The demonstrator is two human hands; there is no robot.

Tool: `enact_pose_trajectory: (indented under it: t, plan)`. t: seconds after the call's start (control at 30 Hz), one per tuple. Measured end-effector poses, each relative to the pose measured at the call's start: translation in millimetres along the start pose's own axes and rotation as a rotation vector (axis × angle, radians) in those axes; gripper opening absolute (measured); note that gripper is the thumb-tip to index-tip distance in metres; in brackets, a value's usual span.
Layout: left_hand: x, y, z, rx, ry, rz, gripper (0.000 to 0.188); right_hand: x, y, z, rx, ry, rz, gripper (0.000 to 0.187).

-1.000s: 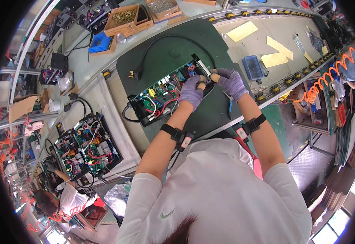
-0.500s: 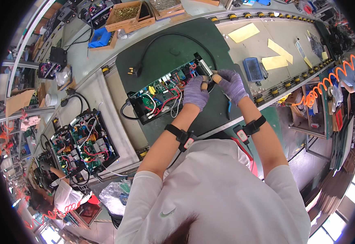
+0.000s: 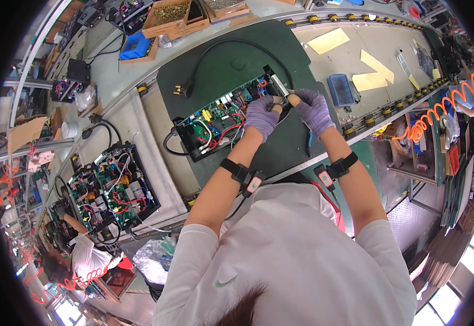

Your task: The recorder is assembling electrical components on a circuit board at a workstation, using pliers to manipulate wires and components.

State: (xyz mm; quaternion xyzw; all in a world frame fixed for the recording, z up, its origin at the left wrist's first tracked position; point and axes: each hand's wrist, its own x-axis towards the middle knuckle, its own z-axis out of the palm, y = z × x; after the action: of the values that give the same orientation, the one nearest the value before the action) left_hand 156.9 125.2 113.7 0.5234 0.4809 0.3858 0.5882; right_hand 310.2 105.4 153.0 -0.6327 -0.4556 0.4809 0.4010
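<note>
An open electronic unit, a long black tray with a green circuit board and red and white wires, lies slantwise on the dark green work board. At its right end stands a pale metal piece. My left hand, in a purple glove with bare fingertips, bends its fingers over that end. My right hand, gloved alike, pinches close beside it. Whatever the fingertips grip is hidden. A black power cord arcs from its plug to behind my right hand. Blue-handled pliers lie below that hand.
Two more open units sit at the left on the line. A blue tray and yellow paper sheets lie to the right. Further back are a blue bin and a box of small screws. Another person works at far left.
Both hands have shifted slightly, staying together at the unit's right end. The left fingers now reach a little further right. The whole scene sits slightly to the right in view.
</note>
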Motion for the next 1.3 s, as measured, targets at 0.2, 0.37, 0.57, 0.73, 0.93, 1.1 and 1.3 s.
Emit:
enact_pose_trajectory:
  t: [0.2,0.37,0.57,0.73,0.93,1.1,1.3]
  plan:
    - [-3,20,0,0.713,0.017,0.358,0.018,-2,0,1,0.014,0.027,0.020,0.025]
    - [9,5,4,0.025,-0.026,-0.102,0.020,-2,-4,3,-0.012,0.083,0.029,0.025]
    - [5,8,-4,-0.170,-0.043,-0.187,0.024,-5,-9,-2,-0.092,0.029,-0.001,0.025]
    - [2,18,-6,0.072,-0.060,-0.250,0.029,0,9,-4,-0.018,0.043,-0.066,0.026]
    - [4,0,-7,0.150,-0.063,-0.051,0.021,-1,6,1,-0.004,0.029,-0.041,0.026]
    - [-2,5,0,0.545,0.111,0.238,0.018,-8,-3,4,0.018,0.052,-0.019,0.026]
    - [-2,28,3,0.678,0.097,0.069,0.017,-6,2,2,-0.036,0.051,-0.031,0.028]
